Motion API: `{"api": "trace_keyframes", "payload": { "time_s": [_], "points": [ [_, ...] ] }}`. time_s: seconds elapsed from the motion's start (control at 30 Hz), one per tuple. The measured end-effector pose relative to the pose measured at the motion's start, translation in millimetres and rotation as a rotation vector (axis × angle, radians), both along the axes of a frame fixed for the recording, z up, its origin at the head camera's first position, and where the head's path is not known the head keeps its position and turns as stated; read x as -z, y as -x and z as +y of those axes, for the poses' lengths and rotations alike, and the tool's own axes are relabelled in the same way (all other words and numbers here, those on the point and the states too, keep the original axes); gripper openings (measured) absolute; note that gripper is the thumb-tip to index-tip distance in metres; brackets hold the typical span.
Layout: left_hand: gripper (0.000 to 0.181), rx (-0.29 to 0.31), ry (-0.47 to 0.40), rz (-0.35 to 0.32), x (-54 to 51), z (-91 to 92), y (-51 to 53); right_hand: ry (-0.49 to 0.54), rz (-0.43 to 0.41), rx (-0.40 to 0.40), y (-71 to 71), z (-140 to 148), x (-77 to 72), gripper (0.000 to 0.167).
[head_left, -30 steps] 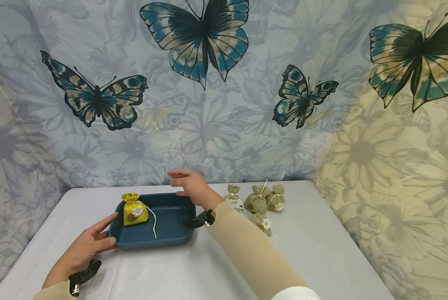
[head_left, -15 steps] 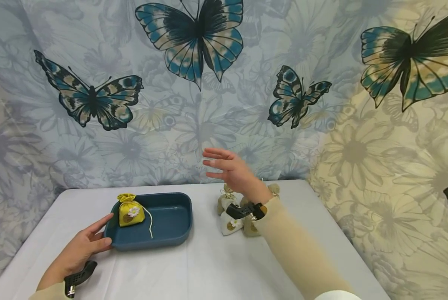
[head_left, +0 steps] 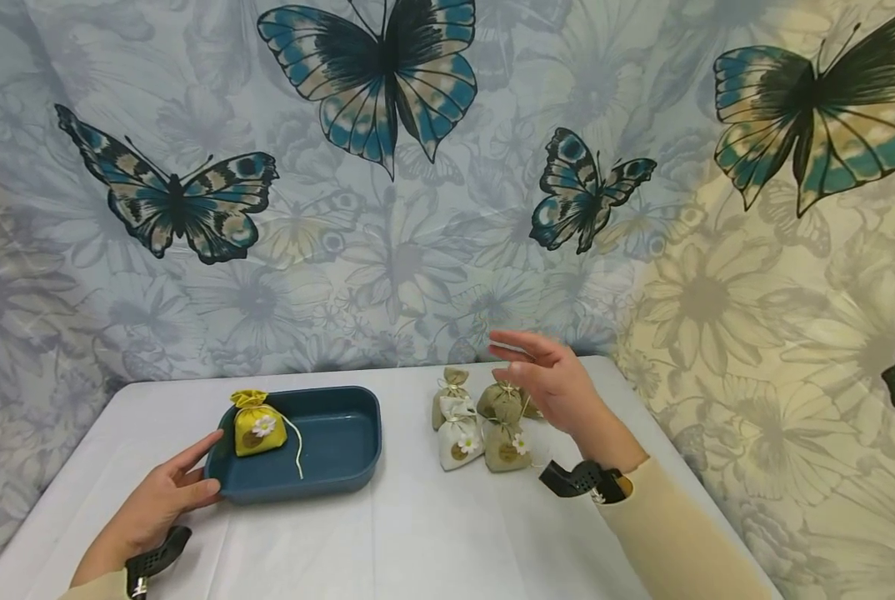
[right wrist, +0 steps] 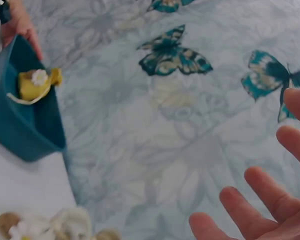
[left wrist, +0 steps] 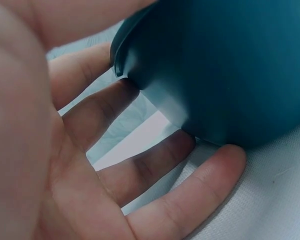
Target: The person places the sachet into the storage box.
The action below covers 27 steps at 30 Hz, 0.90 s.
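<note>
A dark blue oblong tray (head_left: 337, 454) lies on the left of the table. In its left end sits a yellow drawstring sachet (head_left: 248, 435) with a white flower and a loose cord. My left hand (head_left: 151, 504) touches the tray's left end; the left wrist view shows its fingertips (left wrist: 227, 162) spread against the outer wall. Raised above the small pouches on the right, my right hand (head_left: 556, 379) has extended fingers and holds nothing. Below and beside it stand a white sachet (head_left: 460, 446) and several tan sachets (head_left: 503, 454), one partly hidden behind the hand.
A white cloth (head_left: 417, 533) covers the table. Its back edge meets a hanging fabric backdrop (head_left: 410, 275) printed with butterflies and flowers. The sachets stand close together, some touching, to the right of the tray.
My right hand has moved from above the tray's right end rightward to the sachet group, revealing the white sachet in front. The left hand stays at the tray, and the yellow sachet stays inside.
</note>
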<state>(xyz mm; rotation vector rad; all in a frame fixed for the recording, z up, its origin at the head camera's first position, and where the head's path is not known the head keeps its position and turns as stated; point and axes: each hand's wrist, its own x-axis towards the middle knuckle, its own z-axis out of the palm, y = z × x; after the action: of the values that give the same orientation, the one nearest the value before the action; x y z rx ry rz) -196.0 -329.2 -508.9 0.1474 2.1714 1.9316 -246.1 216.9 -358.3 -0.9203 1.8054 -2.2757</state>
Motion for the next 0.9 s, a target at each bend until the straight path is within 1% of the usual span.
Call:
{"api": "trace_keyframes", "payload": {
  "time_s": [0.1, 0.2, 0.3, 0.37, 0.53, 0.77, 0.9],
  "points": [
    [0.079, 0.003, -0.003, -0.001, -0.3, 0.0, -0.3, -0.034, 0.008, 0.047, -9.0, 16, 19.1, 0.046],
    [0.079, 0.002, 0.003, -0.004, -1.2, 0.0, -0.6, -0.051, 0.016, 0.072, -16.0, 31, 39.1, 0.046],
    [0.079, 0.002, 0.002, -0.007, -1.7, -0.1, -1.0, -0.071, -0.006, 0.094, -20.8, 44, 58.9, 0.048],
    [0.079, 0.001, 0.000, -0.006, -1.7, -0.2, -1.1, -0.084, -0.042, 0.112, -22.4, 52, 71.4, 0.050],
    [0.079, 0.008, -0.003, 0.001, -0.7, -0.4, -1.0, -0.105, -0.121, 0.145, -22.0, 65, 97.2, 0.055],
    [0.079, 0.014, -0.007, 0.017, 0.5, -1.1, -1.4, -0.140, -0.141, 0.164, -15.5, 74, 124.8, 0.058],
    [0.079, 0.012, -0.007, 0.012, -0.1, -0.5, -1.8, -0.181, -0.162, 0.178, -13.2, 73, 135.6, 0.063]
  ]
}}
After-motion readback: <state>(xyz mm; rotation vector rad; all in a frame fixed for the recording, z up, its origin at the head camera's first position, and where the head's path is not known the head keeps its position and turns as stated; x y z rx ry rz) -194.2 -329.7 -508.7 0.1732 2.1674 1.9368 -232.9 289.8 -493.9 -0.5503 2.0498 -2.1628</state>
